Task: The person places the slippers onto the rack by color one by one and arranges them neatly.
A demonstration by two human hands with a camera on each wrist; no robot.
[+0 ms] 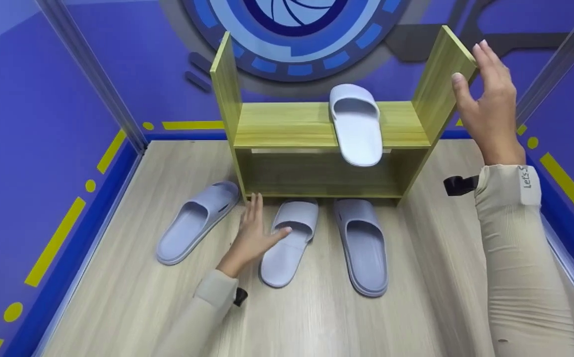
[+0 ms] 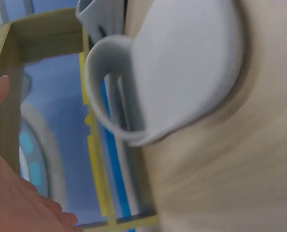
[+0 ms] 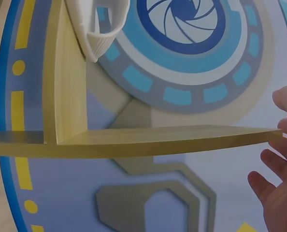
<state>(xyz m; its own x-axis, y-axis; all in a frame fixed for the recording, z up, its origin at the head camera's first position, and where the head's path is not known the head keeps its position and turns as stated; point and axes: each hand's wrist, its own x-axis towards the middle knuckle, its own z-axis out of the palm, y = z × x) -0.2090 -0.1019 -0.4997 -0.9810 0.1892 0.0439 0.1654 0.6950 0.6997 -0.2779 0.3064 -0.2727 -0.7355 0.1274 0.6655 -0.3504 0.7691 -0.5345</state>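
Observation:
My left hand [image 1: 251, 239] hovers low with fingers spread, holding nothing, just left of a light grey slide slipper [image 1: 283, 263] that lies on the floor. The left wrist view shows this hand [image 2: 22, 198] apart from the nearby slipper [image 2: 187, 58]. My right hand [image 1: 492, 101] is at the top of the right side panel [image 1: 446, 82] of a wooden shelf [image 1: 287, 124]. Its thumb and fingers lie on either side of the panel's edge [image 3: 192, 142]; contact is unclear. A white slipper [image 1: 358, 131] rests on the upper board, sole end overhanging the front.
On the floor, one bluish-grey slipper [image 1: 185, 230] lies angled at the left and another [image 1: 367, 255] lies right of the middle one. The blue patterned wall [image 1: 133, 64] stands behind the shelf, with side walls left and right.

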